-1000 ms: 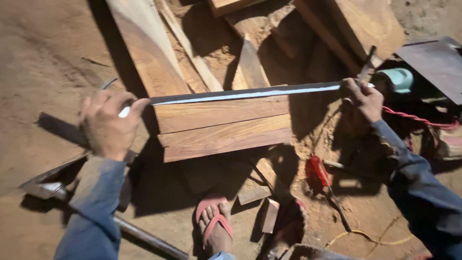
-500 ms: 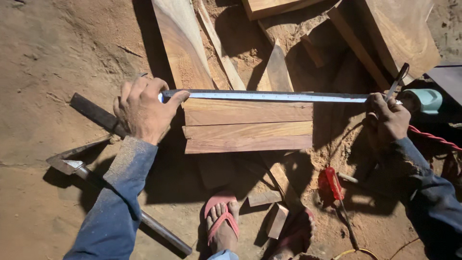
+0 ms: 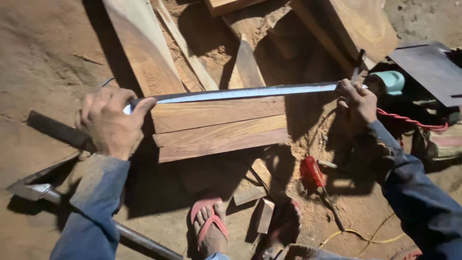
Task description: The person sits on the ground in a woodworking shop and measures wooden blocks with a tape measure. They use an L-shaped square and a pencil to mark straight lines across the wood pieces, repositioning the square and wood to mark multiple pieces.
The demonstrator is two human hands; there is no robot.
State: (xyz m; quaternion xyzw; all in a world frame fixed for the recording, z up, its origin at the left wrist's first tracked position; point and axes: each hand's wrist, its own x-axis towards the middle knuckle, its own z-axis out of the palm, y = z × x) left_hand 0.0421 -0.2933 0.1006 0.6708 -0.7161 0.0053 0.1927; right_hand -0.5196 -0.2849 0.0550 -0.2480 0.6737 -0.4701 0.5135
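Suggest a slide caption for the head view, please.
Left hand and right hand stretch a metal tape across two wooden boards.

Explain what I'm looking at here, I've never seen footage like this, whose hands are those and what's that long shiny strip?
This is one picture from a camera worn on a person's head, looking down at their own two bare hands and sandalled feet. No machine is involved. The left hand and the right hand each hold one end of a long metal measuring strip, stretched across two reddish wooden boards that lie side by side on sandy ground. More planks lie beyond them. Nearby are a red-handled tool, a pale green power tool with a twisted red cord, small wood offcuts by the feet, and a dark metal bar at left.
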